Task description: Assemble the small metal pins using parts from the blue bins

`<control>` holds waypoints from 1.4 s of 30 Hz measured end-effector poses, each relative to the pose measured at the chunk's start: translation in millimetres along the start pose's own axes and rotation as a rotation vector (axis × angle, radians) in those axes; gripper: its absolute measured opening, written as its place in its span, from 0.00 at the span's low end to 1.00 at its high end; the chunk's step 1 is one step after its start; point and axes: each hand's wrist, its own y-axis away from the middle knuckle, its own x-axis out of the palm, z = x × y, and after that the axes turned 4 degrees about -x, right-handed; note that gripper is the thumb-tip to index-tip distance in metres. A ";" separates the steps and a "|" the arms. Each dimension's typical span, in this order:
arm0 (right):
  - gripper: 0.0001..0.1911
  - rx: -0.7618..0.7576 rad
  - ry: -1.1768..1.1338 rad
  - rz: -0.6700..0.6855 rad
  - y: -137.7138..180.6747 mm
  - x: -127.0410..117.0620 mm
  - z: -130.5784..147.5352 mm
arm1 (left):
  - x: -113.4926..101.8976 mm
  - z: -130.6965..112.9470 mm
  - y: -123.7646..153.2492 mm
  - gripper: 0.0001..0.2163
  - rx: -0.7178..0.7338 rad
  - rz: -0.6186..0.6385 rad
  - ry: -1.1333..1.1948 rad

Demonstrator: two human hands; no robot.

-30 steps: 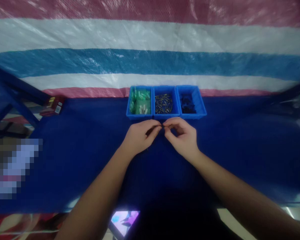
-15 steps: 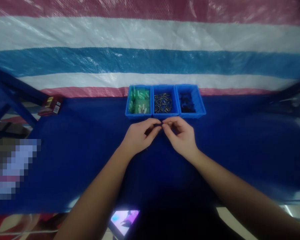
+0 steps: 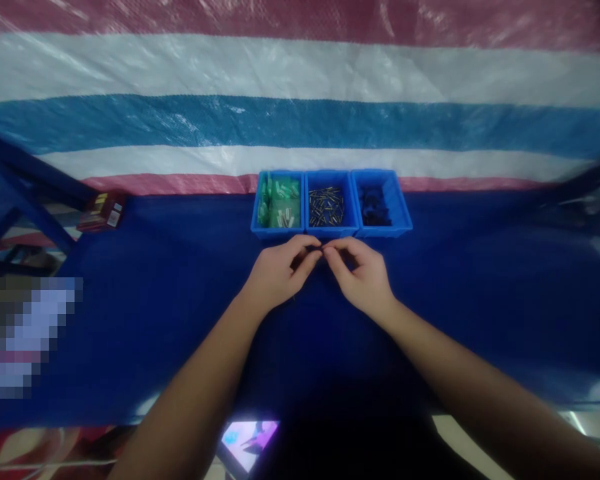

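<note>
My left hand (image 3: pixel 283 270) and my right hand (image 3: pixel 359 272) meet fingertip to fingertip just in front of three blue bins. Thumb and forefinger are pinched on each hand, around something small and dark that I cannot make out. Directly beyond the hands, the middle bin (image 3: pixel 331 233) holds many slim metal pins (image 3: pixel 326 205). In the left bin (image 3: pixel 279 233) lie green plastic bags (image 3: pixel 285 190) and small pale pieces (image 3: pixel 285 218). Dark small parts (image 3: pixel 374 205) sit in the right bin (image 3: pixel 401 207).
A dark blue table (image 3: pixel 480 280) stretches out on both sides. At its back left stands a red box (image 3: pixel 103 211) beside a blue frame post (image 3: pixel 25 193). Striped sheeting (image 3: pixel 300 123) hangs behind. A lit screen (image 3: pixel 250 443) shows below the near edge.
The right hand's fingers have shifted very slightly left, closer against the left fingertips. Otherwise the hands and bins look the same.
</note>
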 end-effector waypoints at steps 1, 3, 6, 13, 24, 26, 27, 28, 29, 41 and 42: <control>0.07 0.005 0.009 0.003 0.0 -0.1 0.0 | 0.5 0.1 0.3 0.09 0.002 -0.007 0.012; 0.08 0.013 0.016 0.009 0.1 0.3 0.1 | 1.4 0.7 0.4 0.07 0.024 -0.017 0.025; 0.07 0.016 -0.006 0.005 0.6 1.8 -0.1 | 2.0 2.1 0.0 0.06 0.023 -0.021 -0.002; 0.04 -0.030 -0.023 0.006 2.0 2.3 -1.2 | -0.1 2.4 -0.7 0.08 0.012 0.005 -0.072; 0.05 0.031 -0.052 -0.010 1.0 2.3 -1.1 | 3.7 3.7 0.8 0.07 -0.059 -0.016 0.003; 0.06 0.057 -0.095 -0.021 2.1 3.2 -1.6 | 3.4 3.7 1.1 0.08 -0.063 -0.019 0.013; 0.06 0.073 -0.120 -0.029 2.6 3.6 -2.1 | 3.4 3.5 1.2 0.09 -0.056 -0.019 0.010; 0.07 0.088 -0.142 -0.034 3.1 3.9 -2.6 | 3.3 3.3 1.3 0.09 -0.046 -0.017 0.004; 0.07 0.097 -0.159 -0.036 3.5 4.1 -3.1 | 3.4 3.1 1.3 0.08 -0.034 -0.017 -0.003; 0.04 0.003 -0.025 0.000 3.0 2.2 0.0 | -3.4 -0.7 -1.0 0.09 0.015 0.029 -0.043; 0.04 0.007 -0.016 0.007 2.5 1.8 0.3 | -2.8 -0.6 -0.6 0.09 0.006 0.023 -0.028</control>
